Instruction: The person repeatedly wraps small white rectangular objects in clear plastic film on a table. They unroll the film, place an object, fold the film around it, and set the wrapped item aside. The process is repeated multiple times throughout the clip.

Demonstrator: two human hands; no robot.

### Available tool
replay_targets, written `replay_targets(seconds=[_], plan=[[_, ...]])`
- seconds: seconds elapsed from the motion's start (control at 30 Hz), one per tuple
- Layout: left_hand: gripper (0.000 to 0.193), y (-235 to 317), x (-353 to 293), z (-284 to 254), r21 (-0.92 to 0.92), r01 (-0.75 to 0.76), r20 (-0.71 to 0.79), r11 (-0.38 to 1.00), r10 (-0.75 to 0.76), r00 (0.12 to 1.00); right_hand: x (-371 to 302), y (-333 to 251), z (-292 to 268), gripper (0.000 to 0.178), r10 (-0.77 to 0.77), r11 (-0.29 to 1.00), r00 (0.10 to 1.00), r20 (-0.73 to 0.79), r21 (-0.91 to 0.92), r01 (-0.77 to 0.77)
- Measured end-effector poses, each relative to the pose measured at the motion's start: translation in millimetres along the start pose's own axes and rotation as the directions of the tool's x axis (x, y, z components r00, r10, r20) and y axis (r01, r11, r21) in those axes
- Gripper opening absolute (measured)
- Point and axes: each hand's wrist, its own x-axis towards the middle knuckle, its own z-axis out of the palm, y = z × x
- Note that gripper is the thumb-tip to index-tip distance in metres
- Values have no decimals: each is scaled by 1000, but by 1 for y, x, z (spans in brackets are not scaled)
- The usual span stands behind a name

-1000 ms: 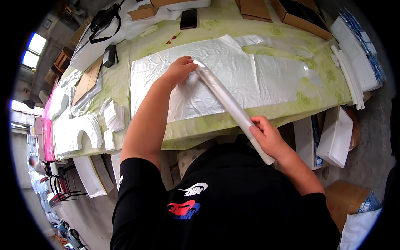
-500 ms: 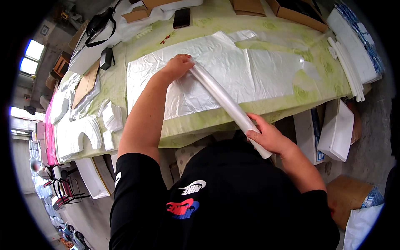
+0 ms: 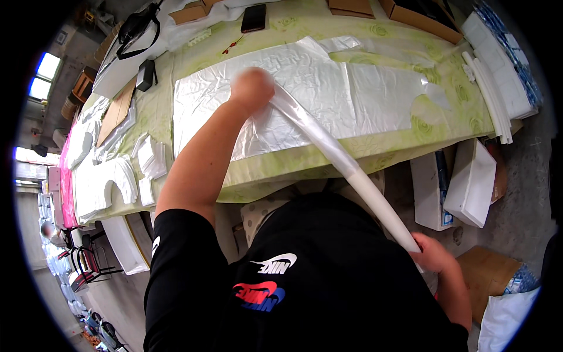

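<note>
My left hand (image 3: 252, 91), slightly blurred, is closed on the upper end of a shiny clear plastic sleeve (image 3: 319, 134) above the table. Out of the sleeve's lower end runs a long matte white tube (image 3: 384, 210), slanting down to the right past the table edge and in front of my body. My right hand (image 3: 435, 252) is wrapped round the tube's lower end. Beneath my left hand a wrinkled silvery-white plastic sheet (image 3: 381, 102) lies spread on the table.
The table has a green patterned cloth (image 3: 469, 117). On it are a phone (image 3: 253, 19), a black box-shaped object (image 3: 145, 75), white foam pieces (image 3: 111, 182) and long white tubes (image 3: 489, 100). White bins (image 3: 472, 185) and a cardboard box (image 3: 484, 273) stand at the right.
My right hand has moved down and right with the white tube, so a long stretch of it now shows below the sleeve. My left hand stays near the same place.
</note>
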Motion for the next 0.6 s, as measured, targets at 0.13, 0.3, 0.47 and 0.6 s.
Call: replay_targets(seconds=[0.13, 0.3, 0.47, 0.6], plan=[[30, 3, -8, 10, -82, -116, -343, 990, 81, 936, -8, 71, 6, 56, -15, 961, 1000, -19, 276, 19], [72, 2, -36, 41, -273, -384, -717, 882, 80, 693, -2, 74, 0, 63, -71, 837, 997, -39, 541, 81], [90, 70, -137, 59, -58, -726, -306, 685, 680, 666, 31, -4, -27, 72, -248, 917, 934, -255, 249, 312], [76, 81, -153, 56, -96, -750, -200, 654, 726, 658, 69, -111, -44, 55, -633, 765, 690, -351, -416, 491]])
